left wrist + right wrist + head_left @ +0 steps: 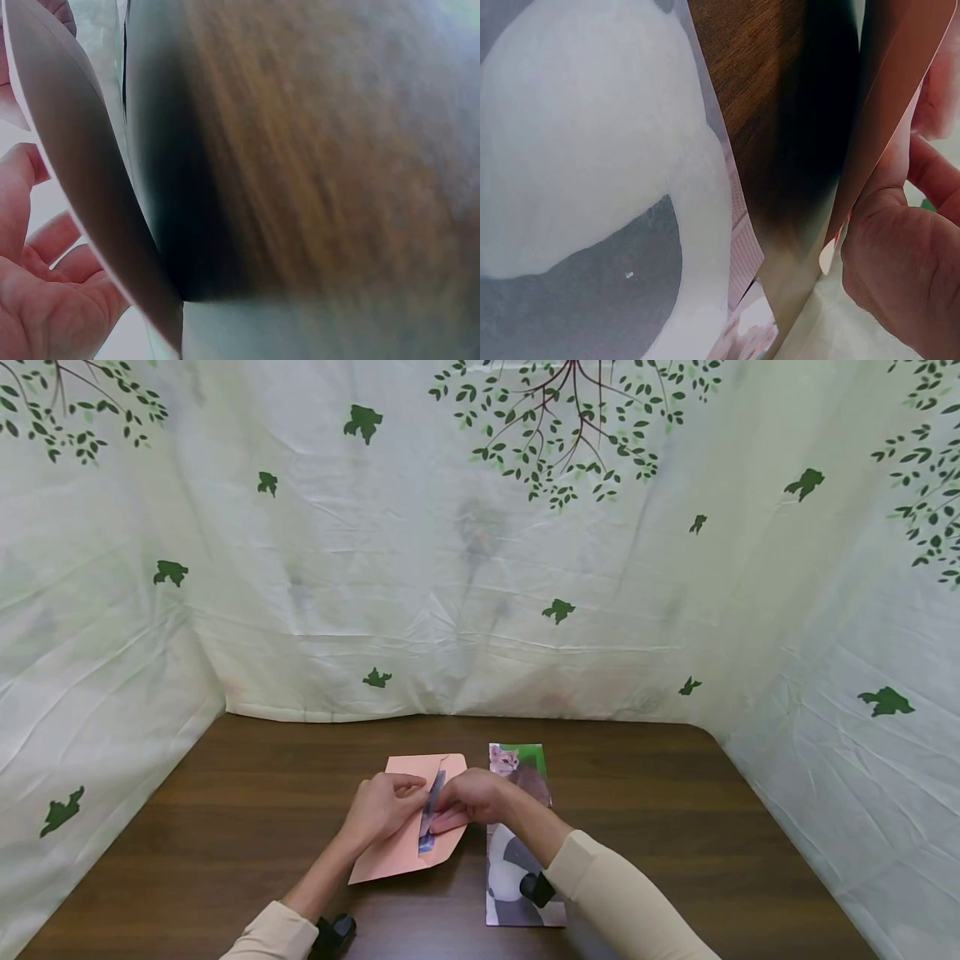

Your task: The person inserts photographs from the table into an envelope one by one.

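A peach-pink paper envelope (401, 860) lies at an angle near the middle of the table, its opening spread apart. Inside the gap shows a narrow strip of a bluish picture card (427, 842); the rest of that card is hidden. On the envelope's left side, my left hand (381, 810) grips the paper beside the opening with curled fingers. Opposite it, my right hand (474, 797) pinches the other side of the opening, fingertips close to the card. The left wrist view catches the envelope (82, 150) edge-on, in front of the left fingers (56, 240).
Right of the envelope, under my right forearm, lie a kitten picture (528, 760) and a panda picture (504, 881). The brown wooden table (675, 827) is bordered by a white cloth (315, 652) with a leaf print. A black wrist camera (536, 889) overlaps the panda picture.
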Motion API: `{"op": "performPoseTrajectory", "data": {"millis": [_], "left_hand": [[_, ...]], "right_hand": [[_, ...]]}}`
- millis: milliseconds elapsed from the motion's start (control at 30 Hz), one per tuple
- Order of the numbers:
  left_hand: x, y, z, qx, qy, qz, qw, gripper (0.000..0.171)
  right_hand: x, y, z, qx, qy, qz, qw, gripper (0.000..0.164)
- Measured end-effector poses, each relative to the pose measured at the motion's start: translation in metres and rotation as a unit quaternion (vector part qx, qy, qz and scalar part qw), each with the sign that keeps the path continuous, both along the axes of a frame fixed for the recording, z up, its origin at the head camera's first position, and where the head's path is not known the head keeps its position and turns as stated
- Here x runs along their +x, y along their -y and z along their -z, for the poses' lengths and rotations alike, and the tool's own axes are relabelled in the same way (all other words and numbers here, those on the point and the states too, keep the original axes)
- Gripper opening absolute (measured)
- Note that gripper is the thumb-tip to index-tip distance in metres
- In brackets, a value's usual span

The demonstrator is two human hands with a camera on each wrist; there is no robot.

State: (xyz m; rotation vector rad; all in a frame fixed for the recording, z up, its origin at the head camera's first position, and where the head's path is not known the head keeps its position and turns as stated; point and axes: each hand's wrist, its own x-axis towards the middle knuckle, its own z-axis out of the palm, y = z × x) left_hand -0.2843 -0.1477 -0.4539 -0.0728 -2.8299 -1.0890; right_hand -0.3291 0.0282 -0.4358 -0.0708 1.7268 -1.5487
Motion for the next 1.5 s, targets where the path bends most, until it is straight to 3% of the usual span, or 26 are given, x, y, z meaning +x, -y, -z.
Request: {"op": "performPoseTrajectory", "data": {"millis": [400,667,967,1267,1500], "left_hand": [[0.002,0.002,0.000,0.002,-0.009,0.007,0.9999,0.028],[0.002,0.002,0.000,0.003,-0.005,0.003,1.0000,0.027],[0.003,0.001,0.000,0.008,-0.002,-0.004,1.0000,0.027],[0.001,0.002,0.001,0.013,-0.005,-0.006,0.9999,0.028],[0.000,0.002,0.001,0.009,-0.008,-0.005,0.9999,0.029]], "right_hand": [[0.000,-0.006,-0.008,-0.001,0.004,-0.006,1.000,0.022],[-0.003,-0.020,-0.017,0.011,-0.017,0.004,1.000,0.028],[-0.007,-0.046,-0.030,0.026,-0.026,0.028,0.999,0.031],[-0.012,-0.083,-0.029,0.031,-0.034,0.049,0.998,0.036],[-0.012,-0.110,-0.027,0.056,-0.056,0.030,0.996,0.040]]}}
